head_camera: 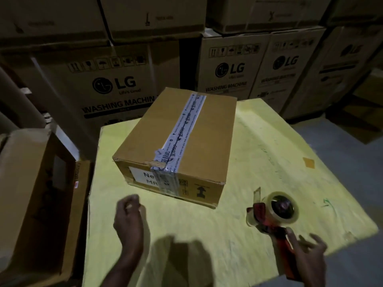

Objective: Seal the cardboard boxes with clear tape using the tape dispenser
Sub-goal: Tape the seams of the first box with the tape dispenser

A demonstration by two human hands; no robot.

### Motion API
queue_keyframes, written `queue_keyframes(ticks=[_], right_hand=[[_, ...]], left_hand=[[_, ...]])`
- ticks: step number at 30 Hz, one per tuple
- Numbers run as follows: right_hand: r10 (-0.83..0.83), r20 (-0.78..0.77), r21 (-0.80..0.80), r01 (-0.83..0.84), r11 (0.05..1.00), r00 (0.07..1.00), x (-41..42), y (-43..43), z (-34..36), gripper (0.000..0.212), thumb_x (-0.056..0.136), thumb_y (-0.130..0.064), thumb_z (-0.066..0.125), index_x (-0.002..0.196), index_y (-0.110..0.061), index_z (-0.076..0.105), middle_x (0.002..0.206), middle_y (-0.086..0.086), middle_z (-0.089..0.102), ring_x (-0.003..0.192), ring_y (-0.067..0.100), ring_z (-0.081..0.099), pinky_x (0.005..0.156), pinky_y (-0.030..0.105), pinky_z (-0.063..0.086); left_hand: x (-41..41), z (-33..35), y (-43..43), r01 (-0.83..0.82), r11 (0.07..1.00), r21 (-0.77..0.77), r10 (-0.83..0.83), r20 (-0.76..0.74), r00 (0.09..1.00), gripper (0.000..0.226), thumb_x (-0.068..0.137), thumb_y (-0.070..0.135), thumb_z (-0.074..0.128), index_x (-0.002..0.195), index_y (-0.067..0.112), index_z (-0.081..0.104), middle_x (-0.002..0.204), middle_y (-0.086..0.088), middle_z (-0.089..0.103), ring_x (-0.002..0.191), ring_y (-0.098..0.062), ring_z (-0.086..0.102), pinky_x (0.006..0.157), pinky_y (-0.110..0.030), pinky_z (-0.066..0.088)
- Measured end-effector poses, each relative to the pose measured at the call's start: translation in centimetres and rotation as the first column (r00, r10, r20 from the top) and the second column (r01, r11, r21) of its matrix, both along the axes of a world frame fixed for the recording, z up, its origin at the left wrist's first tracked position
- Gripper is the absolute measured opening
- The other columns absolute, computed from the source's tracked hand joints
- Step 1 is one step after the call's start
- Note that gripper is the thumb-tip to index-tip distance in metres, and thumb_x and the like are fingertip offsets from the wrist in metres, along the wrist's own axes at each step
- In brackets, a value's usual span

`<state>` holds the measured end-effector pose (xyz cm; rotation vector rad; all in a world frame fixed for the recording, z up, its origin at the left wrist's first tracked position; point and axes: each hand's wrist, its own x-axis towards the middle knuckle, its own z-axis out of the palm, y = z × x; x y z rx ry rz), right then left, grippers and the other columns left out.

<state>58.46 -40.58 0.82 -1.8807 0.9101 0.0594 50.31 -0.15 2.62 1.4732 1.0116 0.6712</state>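
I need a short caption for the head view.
Right hand touches tape dispenser beside taped cardboard box on yellow surface.

Yellow surface (259, 141), scuffed and faintly pen-marked, brightly lit in a dim room. Near its right edge, a small orange patch (308, 162); closer to the near side, a green scribble (327, 203). Behind, stacked high, large brown cartons (116, 88) printed LG and WASHING MACHINE, with handling symbols along the upper part. To the right, grey floor (342, 139).
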Motion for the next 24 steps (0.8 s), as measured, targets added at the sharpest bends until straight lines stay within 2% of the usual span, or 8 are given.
queue_keyframes(ticks=[2, 4, 6, 8, 13, 16, 18, 24], right_hand=[[0.213, -0.193, 0.032, -0.211, 0.977, 0.958, -0.8, -0.8, -1.0, 0.067, 0.072, -0.062, 0.081, 0.116, -0.016, 0.062, 0.107, 0.006, 0.068, 0.093, 0.03, 0.066, 0.083, 0.043, 0.055], [0.357, -0.234, -0.041, -0.376, 0.926, 0.904, -1.0, -0.5, -0.9, 0.047, 0.076, -0.059, 0.082, 0.1, -0.021, 0.069, 0.09, 0.004, 0.073, 0.081, 0.027, 0.068, 0.069, 0.037, 0.053], [0.442, -0.198, -0.058, -0.461, 0.886, 0.875, -0.5, 0.2, -0.8, 0.033, 0.082, -0.049, 0.082, 0.095, -0.02, 0.072, 0.08, 0.003, 0.074, 0.076, 0.026, 0.068, 0.067, 0.036, 0.048], [0.47, -0.151, -0.121, -0.488, 0.864, 0.87, -0.1, 0.6, -0.7, 0.022, 0.09, -0.041, 0.076, 0.093, -0.019, 0.074, 0.078, 0.002, 0.074, 0.076, 0.024, 0.067, 0.069, 0.036, 0.049], [0.526, 0.0, -0.317, -0.498, 0.807, 0.851, -2.9, 0.9, 0.9, 0.009, 0.09, -0.035, 0.077, 0.093, -0.027, 0.073, 0.066, -0.004, 0.07, 0.066, 0.016, 0.066, 0.063, 0.034, 0.049], [0.628, 0.064, -0.422, -0.549, 0.722, 0.776, -4.7, 1.1, 3.1, 0.021, 0.085, -0.035, 0.081, 0.093, -0.044, 0.064, 0.064, -0.012, 0.067, 0.063, 0.006, 0.065, 0.058, 0.031, 0.051], [0.673, 0.043, -0.487, -0.572, 0.66, 0.739, -5.4, 1.7, 4.7, 0.027, 0.083, -0.036, 0.081, 0.09, -0.048, 0.058, 0.064, -0.016, 0.065, 0.063, 0.008, 0.065, 0.056, 0.033, 0.051], [0.757, 0.079, -0.74, -0.471, 0.481, 0.648, -6.2, 3.7, 8.0, 0.032, 0.071, -0.031, 0.09, 0.093, -0.029, 0.067, 0.065, -0.008, 0.066, 0.058, 0.023, 0.067, 0.045, 0.028, 0.039]], left_hand=[[-1.4, -1.4, -2.7, 0.275, 0.955, -0.109, -0.281, -0.042, 0.959, 0.018, 0.104, 0.009, 0.055, 0.1, 0.017, 0.071, 0.096, -0.009, 0.076, 0.083, -0.027, 0.071, 0.074, -0.035, 0.057], [-1.4, -2.3, -4.9, 0.508, 0.777, -0.371, -0.563, -0.049, 0.825, 0.019, 0.1, -0.003, 0.053, 0.097, 0.005, 0.071, 0.091, -0.017, 0.076, 0.071, -0.024, 0.07, 0.058, -0.023, 0.052], [-0.9, -2.4, -6.9, 0.629, 0.573, -0.526, -0.779, -0.11, 0.617, 0.008, 0.094, 0.014, 0.066, 0.097, 0.009, 0.072, 0.084, -0.006, 0.077, 0.066, -0.016, 0.07, 0.053, -0.017, 0.046], [-0.5, -2.3, -8.9, 0.675, 0.466, -0.572, -0.853, -0.086, 0.515, 0.031, 0.077, 0.034, 0.07, 0.099, 0.012, 0.072, 0.085, -0.003, 0.076, 0.063, -0.009, 0.069, 0.053, -0.015, 0.044], [1.1, 0.2, -12.4, 0.617, 0.319, -0.72, -0.85, 0.071, 0.523, 0.047, 0.087, 0.053, 0.076, 0.108, 0.012, 0.067, 0.088, 0.002, 0.076, 0.073, -0.013, 0.072, 0.072, -0.026, 0.055], [2.4, 2.1, -14.0, 0.434, 0.195, -0.88, -0.798, 0.115, 0.592, 0.078, 0.085, 0.065, 0.066, 0.138, 0.008, 0.055, 0.121, -0.016, 0.073, 0.105, -0.03, 0.074, 0.084, -0.04, 0.06], [2.8, 3.2, -15.0, 0.348, 0.091, -0.933, -0.729, 0.175, 0.661, 0.09, 0.089, 0.069, 0.059, 0.146, 0.0, 0.047, 0.122, -0.022, 0.071, 0.111, -0.036, 0.071, 0.086, -0.045, 0.06], [2.7, 5.8, -15.0, 0.387, 0.018, -0.922, -0.549, 0.314, 0.775, 0.055, 0.096, 0.047, 0.058, 0.13, 0.004, 0.062, 0.122, -0.022, 0.073, 0.115, -0.035, 0.069, 0.1, -0.05, 0.055]])
